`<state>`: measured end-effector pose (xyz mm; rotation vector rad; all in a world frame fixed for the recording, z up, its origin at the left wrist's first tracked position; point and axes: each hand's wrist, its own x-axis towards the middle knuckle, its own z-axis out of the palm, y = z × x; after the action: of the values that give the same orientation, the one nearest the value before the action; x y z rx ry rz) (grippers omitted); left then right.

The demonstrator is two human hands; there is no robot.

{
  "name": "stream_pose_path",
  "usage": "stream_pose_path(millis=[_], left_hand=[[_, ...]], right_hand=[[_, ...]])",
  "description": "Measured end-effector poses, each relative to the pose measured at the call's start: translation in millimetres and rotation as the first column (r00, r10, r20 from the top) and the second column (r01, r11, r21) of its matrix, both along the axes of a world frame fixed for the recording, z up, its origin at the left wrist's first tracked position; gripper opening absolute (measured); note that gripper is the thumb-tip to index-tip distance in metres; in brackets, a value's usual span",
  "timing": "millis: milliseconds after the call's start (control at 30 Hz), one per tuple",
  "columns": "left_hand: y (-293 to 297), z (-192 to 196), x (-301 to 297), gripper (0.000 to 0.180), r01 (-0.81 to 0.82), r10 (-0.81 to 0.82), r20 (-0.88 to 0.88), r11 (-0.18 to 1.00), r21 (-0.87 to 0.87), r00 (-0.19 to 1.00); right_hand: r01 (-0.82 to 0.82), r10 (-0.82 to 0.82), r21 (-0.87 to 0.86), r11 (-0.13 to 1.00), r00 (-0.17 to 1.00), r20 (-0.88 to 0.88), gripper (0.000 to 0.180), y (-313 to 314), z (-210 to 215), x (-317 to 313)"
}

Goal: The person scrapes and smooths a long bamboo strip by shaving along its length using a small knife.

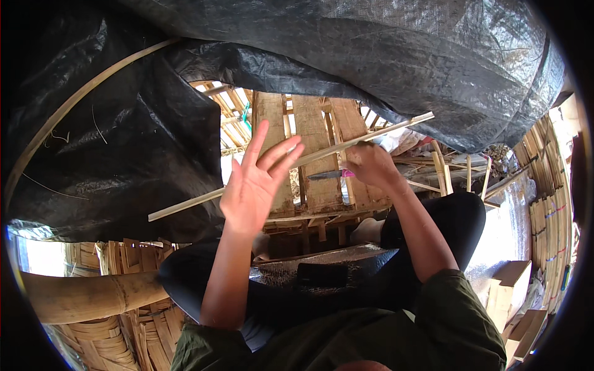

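My left hand (257, 179) is raised with fingers spread, palm facing away, touching a long thin bamboo strip (185, 204) that runs diagonally from lower left to upper right. My right hand (371, 164) is closed on the strip's upper part and on a knife (328, 175) with a pink handle and a dark blade pointing left. Both forearms rise from my lap, where a dark cloth (322, 272) lies over my knees.
A black plastic sheet (371, 55) hangs overhead and to the left, with a curved bamboo hoop (68, 108) against it. Wooden planks (315, 154) lie ahead. A thick bamboo pole (86, 297) and cut strips (142, 334) lie at lower left; bundled strips (550, 204) and cardboard boxes (510, 287) at right.
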<state>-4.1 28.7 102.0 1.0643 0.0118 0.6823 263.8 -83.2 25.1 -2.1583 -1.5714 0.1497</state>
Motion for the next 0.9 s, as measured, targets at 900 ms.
stream_pose_path(millis=[900], left_hand=[[13.6, -85.7, 9.5, 0.019, 0.152, 0.887, -0.353, 0.321, 0.935, 0.298]], right_hand=[[-0.227, 0.291, 0.302, 0.926, 0.938, -0.189, 0.018, -39.6, 38.2, 0.5]])
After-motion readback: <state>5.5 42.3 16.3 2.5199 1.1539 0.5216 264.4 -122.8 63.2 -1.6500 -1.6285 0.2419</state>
